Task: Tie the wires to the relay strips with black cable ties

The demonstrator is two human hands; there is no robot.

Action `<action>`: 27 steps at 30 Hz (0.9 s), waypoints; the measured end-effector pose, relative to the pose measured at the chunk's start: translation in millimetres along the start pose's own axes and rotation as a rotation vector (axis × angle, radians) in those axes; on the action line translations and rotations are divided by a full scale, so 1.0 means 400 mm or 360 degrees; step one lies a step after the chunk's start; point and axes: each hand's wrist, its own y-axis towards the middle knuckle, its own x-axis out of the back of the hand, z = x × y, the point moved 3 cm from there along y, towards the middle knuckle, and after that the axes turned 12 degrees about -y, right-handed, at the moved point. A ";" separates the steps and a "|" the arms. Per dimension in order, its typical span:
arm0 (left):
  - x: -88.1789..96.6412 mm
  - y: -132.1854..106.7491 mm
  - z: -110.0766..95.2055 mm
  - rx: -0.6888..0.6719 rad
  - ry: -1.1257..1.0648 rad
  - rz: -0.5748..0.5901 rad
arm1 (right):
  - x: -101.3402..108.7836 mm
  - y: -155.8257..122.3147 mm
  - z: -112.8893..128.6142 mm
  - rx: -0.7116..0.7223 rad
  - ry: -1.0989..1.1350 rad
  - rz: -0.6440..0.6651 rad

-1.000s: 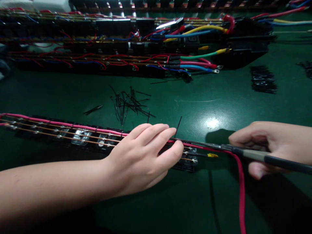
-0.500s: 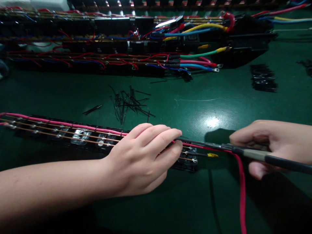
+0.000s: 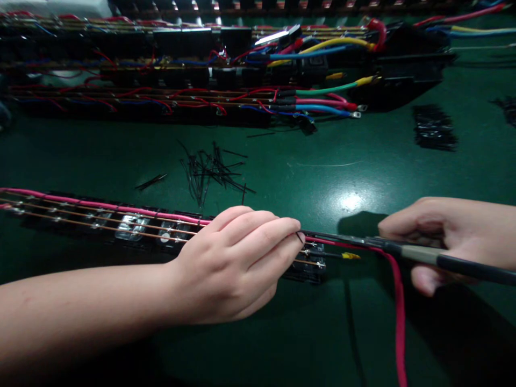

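Two hands: both are yours, and both are low over the dark green counter (image 3: 282, 333).
Left hand (image 3: 237, 263): it lies on the right end of the long black strip with shiny metal clips and thin copper rods (image 3: 133, 228). The fingers are curled. Thumb and first finger pinch a thin black plastic tie (image 3: 300, 236).
Right hand (image 3: 439, 236): it is clenched round the long slim tool with a grey and black handle (image 3: 423, 254). The tool's thin dark tip points left and almost meets your left fingertips.
What changed: one second ago the tie's long tail stood up past your left fingertips. Half a second ago that tail was gone from sight. Now only a tiny black stub shows at the pinch.
What that means: the tail is not loose any more. It looks pulled in or bent flat under your fingers, close against the strip.
What stayed: both hands and the tool have hardly moved.
Pink-red wire (image 3: 100, 206): it runs along the top of the strip, goes under your left fingers, then bends down toward you under the tool.
Small yellow wire end (image 3: 350, 256): it lies just right of the strip's end, below the tool.
Loose heap of thin black ties (image 3: 209, 169): it lies on the counter behind the strip, well apart from your hands.
Far back: more black strips with red, blue, green and yellow wires (image 3: 242, 99).
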 end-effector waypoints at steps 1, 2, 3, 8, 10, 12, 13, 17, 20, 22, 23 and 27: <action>0.001 0.001 0.000 -0.0007 -0.0006 -0.0011 | 0.000 -0.001 -0.001 0.0003 -0.0004 0.0001; 0.002 0.001 0.000 -0.0012 -0.0013 -0.0023 | 0.000 -0.001 -0.002 0.0007 -0.0006 0.0001; 0.004 0.002 0.000 -0.0016 -0.0021 -0.0033 | 0.000 -0.001 -0.001 0.0008 -0.0007 -0.0001; 0.009 0.004 -0.003 -0.0007 -0.0075 -0.0074 | 0.000 -0.001 0.004 0.0021 0.0023 -0.0008; 0.010 0.004 -0.005 -0.0002 -0.0080 -0.0060 | 0.000 -0.004 0.005 0.0026 0.0021 -0.0009; 0.009 0.004 -0.006 0.0007 -0.0066 -0.0036 | 0.000 -0.006 0.005 0.0023 0.0022 0.0013; 0.009 0.005 -0.006 0.0013 -0.0055 -0.0023 | 0.000 -0.007 0.006 0.0021 0.0022 0.0024; 0.007 0.008 -0.005 0.0046 -0.0039 0.0005 | 0.002 -0.007 0.015 0.0013 -0.0016 0.0026; 0.008 0.009 -0.005 0.0087 -0.0059 -0.0008 | 0.006 -0.005 0.023 0.0010 -0.0053 0.0004; 0.008 0.008 -0.005 0.0108 -0.0069 -0.0018 | 0.007 -0.003 0.027 -0.0002 -0.0080 -0.0007; 0.008 0.008 -0.006 0.0112 -0.0068 -0.0019 | 0.008 -0.001 0.027 -0.0015 -0.0098 -0.0016; 0.007 0.007 -0.006 0.0109 -0.0033 -0.0019 | 0.008 0.003 0.026 -0.0048 -0.0149 -0.0034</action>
